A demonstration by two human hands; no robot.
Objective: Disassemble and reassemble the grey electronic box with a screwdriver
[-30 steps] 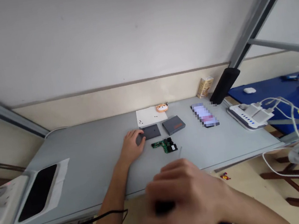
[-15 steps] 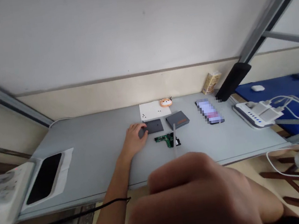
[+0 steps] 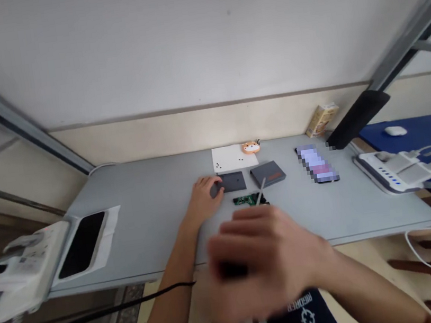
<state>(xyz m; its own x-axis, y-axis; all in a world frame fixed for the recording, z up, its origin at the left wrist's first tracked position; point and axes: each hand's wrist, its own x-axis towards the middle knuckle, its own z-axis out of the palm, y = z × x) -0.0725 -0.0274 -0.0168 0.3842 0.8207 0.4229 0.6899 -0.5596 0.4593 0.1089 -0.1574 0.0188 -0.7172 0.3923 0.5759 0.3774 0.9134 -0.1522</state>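
Fingers [image 3: 245, 232] of right hand [image 3: 268, 250] curled tight round tool [image 3: 260, 192]; shaft crosses circuit board [image 3: 242, 200] in view, contact unclear. Left hand [image 3: 206, 197] on left end of dark panel [image 3: 233, 181]; clamped or resting, cannot tell. Board lies on worktop [image 3: 145, 208], nearer than panel and box [image 3: 268, 174]. Behind panel, paper [image 3: 228, 155] bearing dark specks [image 3: 218, 166]. Phone [image 3: 317, 163] right of box.

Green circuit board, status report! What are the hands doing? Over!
Left hand touching dark plate. Right hand gripping thin-shafted tool, blurred. Green board partly hidden behind right hand and tool.
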